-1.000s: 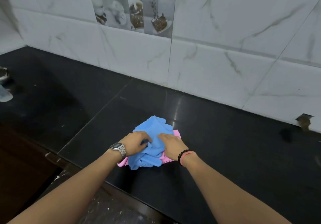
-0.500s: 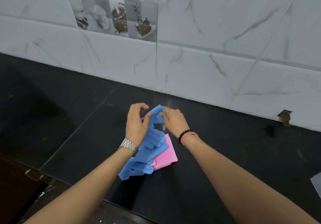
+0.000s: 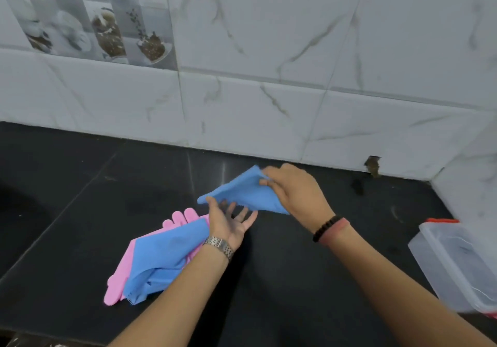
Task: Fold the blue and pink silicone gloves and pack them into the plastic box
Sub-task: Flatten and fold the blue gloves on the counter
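Note:
One blue silicone glove (image 3: pixel 243 193) is lifted off the black counter, held between both hands. My right hand (image 3: pixel 294 190) pinches its far end; my left hand (image 3: pixel 228 219), palm up with fingers spread, has its thumb at the glove's near-left corner. A second blue glove (image 3: pixel 164 255) lies flat on the counter at the left, on top of pink gloves (image 3: pixel 121 274) whose fingers (image 3: pixel 183 217) stick out behind it. The clear plastic box (image 3: pixel 457 263) with red clips stands open at the right edge.
The black stone counter (image 3: pixel 309 279) ends at a white marble-tiled wall (image 3: pixel 269 91) behind and a tiled corner at the right. The counter's front edge runs along the bottom left. A chipped hole in the tile (image 3: pixel 372 165) sits near the back right.
The view swung right, bringing the plastic box into sight. One blue glove was lifted away to the right of the pile, and the rest now lie flat at the left.

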